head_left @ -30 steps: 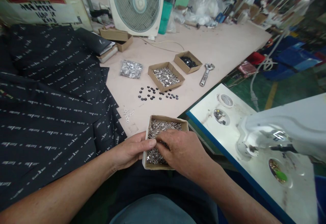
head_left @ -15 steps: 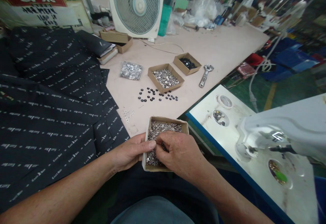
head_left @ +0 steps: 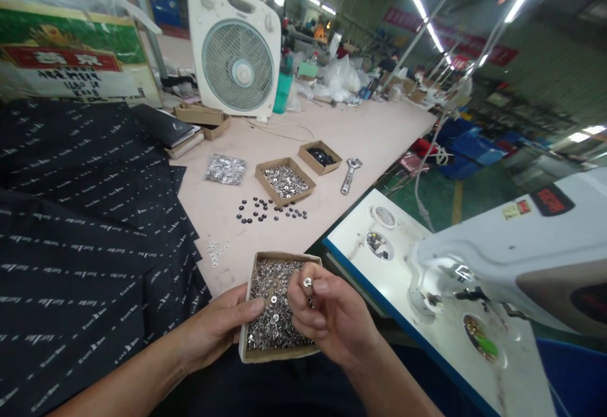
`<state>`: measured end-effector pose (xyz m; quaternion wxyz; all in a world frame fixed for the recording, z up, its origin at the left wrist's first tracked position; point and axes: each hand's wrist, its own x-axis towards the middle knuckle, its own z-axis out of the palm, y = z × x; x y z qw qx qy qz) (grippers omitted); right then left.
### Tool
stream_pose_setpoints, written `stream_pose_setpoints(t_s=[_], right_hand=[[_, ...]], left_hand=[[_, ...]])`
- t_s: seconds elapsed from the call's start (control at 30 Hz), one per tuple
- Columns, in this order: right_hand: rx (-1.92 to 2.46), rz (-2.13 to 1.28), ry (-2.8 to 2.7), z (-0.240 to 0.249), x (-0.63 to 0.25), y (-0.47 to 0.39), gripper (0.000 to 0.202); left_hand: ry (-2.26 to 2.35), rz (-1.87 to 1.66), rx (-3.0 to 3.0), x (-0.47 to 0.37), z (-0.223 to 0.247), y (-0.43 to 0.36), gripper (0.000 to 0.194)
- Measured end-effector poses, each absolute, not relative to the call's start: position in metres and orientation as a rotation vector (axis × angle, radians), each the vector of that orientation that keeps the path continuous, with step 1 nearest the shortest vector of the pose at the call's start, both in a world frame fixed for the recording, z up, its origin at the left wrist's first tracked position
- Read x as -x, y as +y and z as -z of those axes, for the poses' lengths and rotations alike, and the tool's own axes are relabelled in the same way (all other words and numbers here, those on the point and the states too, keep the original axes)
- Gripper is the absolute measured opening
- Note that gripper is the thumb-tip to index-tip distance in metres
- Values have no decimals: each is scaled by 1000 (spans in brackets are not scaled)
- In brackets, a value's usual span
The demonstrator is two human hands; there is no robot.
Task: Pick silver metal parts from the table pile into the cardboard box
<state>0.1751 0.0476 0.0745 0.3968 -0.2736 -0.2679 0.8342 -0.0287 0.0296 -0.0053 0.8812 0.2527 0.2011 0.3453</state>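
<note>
My left hand (head_left: 232,316) grips the left side of a small cardboard box (head_left: 248,333), thumb over its rim. Many small silvery metal snap fasteners (head_left: 272,327) fill the box. Above its right half, my right hand (head_left: 327,309) is turned partly palm up, with one metal snap fastener (head_left: 308,283) pinched between thumb and index finger. The other fingers are curled, and I cannot tell whether more pieces lie in them. On the table beyond are scattered black snap caps (head_left: 258,214) and a small group of silvery pieces (head_left: 215,252).
Farther back are a box of silvery fasteners (head_left: 310,189), a box of black pieces (head_left: 337,162), a clear bag of fasteners (head_left: 226,169), an adjustable wrench (head_left: 349,176) and a fan (head_left: 241,56). Dark printed cloth (head_left: 90,265) lies left; a white machine (head_left: 497,233) stands right.
My right hand has lifted out of the fasteners and turned over, now showing one pinched piece. My left hand still holds the box. The view has tilted up.
</note>
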Motion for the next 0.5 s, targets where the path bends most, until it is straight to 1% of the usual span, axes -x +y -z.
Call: stream_pose_setpoints(t_s=[0.17,0.5], right_hand=[[578,-2139,-654,-72,-177,47,11],[519,-2152,-622,-73,-169,48,20]], left_hand=[[440,-713,-529,29,7,28,58],[432,-713,-533,28,6,28,55]])
